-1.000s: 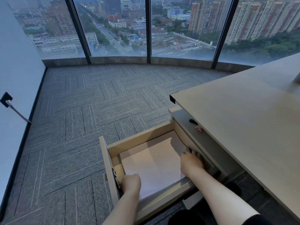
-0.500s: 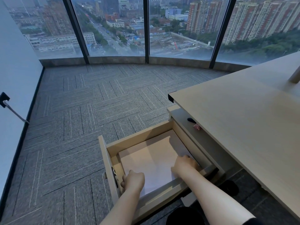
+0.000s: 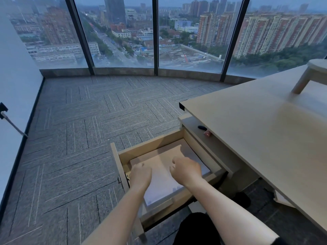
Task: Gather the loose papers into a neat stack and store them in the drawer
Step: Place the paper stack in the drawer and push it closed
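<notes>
The wooden drawer (image 3: 150,144) under the desk stands pulled out toward me. A flat stack of white papers (image 3: 162,184) lies inside it and covers most of the bottom. My left hand (image 3: 140,175) hovers over the stack's left part, near the drawer's front left corner. My right hand (image 3: 185,171) is over the stack's right part. On both hands the fingers curl loosely downward and grip nothing; the fingertips are hidden behind the knuckles.
The light wooden desk (image 3: 256,138) fills the right side, with a small wooden stool (image 3: 304,80) on it. A black item (image 3: 202,127) and a pink item (image 3: 207,133) lie on the shelf above the drawer. Grey carpet (image 3: 79,129) stretches left to the windows.
Both hands have come off the stack's edges and moved toward the middle of the drawer. The right hand left the drawer's right side. The papers lie still.
</notes>
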Demonstrator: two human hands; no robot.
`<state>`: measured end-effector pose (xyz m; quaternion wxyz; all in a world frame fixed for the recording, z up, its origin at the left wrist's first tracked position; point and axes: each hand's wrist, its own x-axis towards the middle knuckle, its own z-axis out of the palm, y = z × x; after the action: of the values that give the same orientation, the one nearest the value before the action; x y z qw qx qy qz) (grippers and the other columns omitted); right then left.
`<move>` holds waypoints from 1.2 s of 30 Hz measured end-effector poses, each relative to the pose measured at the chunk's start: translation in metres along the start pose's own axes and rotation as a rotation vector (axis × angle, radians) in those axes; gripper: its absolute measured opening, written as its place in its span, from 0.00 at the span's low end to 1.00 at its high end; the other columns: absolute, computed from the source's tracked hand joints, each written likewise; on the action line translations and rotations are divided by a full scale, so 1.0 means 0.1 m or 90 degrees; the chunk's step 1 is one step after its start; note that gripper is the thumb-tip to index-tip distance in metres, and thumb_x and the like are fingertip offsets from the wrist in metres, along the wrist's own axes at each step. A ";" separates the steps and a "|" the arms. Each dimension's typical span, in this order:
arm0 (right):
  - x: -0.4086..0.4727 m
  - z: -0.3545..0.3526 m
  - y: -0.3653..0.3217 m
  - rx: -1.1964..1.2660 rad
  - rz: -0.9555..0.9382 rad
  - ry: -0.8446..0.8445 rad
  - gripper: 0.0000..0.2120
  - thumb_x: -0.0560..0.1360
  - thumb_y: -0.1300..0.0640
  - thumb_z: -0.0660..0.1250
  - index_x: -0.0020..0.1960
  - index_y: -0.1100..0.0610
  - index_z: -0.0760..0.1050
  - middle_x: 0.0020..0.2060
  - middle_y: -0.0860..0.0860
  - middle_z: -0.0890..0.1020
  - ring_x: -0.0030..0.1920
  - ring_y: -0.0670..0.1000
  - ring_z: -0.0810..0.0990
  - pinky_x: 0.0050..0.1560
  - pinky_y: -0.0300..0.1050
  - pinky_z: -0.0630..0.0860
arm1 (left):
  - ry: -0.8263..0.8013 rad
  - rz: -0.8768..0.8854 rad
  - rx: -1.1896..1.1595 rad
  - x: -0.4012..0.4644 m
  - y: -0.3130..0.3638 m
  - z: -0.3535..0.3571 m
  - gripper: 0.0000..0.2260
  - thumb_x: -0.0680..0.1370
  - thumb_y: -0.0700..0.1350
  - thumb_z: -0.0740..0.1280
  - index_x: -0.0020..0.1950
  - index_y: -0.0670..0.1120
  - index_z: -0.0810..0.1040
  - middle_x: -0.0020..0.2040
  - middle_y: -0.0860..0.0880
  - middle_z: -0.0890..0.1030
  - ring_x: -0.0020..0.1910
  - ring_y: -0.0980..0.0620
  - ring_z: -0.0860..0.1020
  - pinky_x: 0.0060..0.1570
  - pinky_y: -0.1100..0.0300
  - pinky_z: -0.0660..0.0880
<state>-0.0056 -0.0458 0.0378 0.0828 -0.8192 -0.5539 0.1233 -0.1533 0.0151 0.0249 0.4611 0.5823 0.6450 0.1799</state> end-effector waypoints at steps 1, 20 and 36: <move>-0.07 -0.01 -0.08 0.011 -0.010 0.012 0.16 0.79 0.50 0.56 0.63 0.53 0.75 0.52 0.51 0.83 0.51 0.55 0.80 0.43 0.46 0.71 | 0.022 0.038 -0.003 -0.05 0.00 -0.08 0.21 0.78 0.42 0.58 0.72 0.42 0.70 0.71 0.44 0.71 0.69 0.44 0.69 0.69 0.51 0.65; -1.16 0.38 -0.85 0.079 -0.082 -0.024 0.25 0.74 0.32 0.60 0.51 0.53 0.75 0.42 0.49 0.82 0.42 0.51 0.79 0.39 0.46 0.74 | -0.006 -0.017 -0.168 -0.55 -0.62 -0.57 0.12 0.80 0.44 0.56 0.53 0.49 0.79 0.57 0.43 0.80 0.50 0.45 0.77 0.54 0.48 0.76; -1.09 0.38 -0.59 0.067 -0.013 -0.018 0.11 0.75 0.46 0.60 0.50 0.53 0.68 0.38 0.49 0.78 0.37 0.53 0.77 0.37 0.46 0.73 | -0.086 -0.055 -0.291 -0.51 -0.32 -0.24 0.13 0.78 0.39 0.57 0.53 0.36 0.79 0.40 0.44 0.81 0.39 0.48 0.80 0.48 0.48 0.81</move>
<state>-0.1074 -0.1250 0.0300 0.1192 -0.8062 -0.5560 0.1630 -0.1961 -0.0324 0.0323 0.6304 0.4452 0.5794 0.2621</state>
